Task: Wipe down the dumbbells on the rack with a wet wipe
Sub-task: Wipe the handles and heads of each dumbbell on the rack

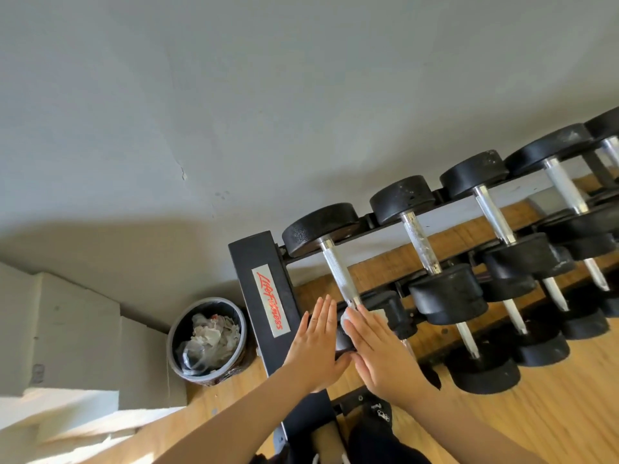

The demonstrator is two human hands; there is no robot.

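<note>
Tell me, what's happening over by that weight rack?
A person is cleaning the dumbbells on the rack. Both hands are flat against the near head of the leftmost top-row dumbbell: the left hand on its left side, the right hand pressing a white wet wipe against it. The other dumbbells sit untouched in their rows. A bin holding crumpled wipes stands on the floor left of the rack.

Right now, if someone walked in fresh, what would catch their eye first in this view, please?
First, the two hands: the left hand and right hand, both with straight fingers, press either side of the near head of the leftmost dumbbell, a bit of white wipe showing under the right fingers. Behind runs the black rack of dumbbells to the right, and left of it stands a round bin full of crumpled wipes.
</note>
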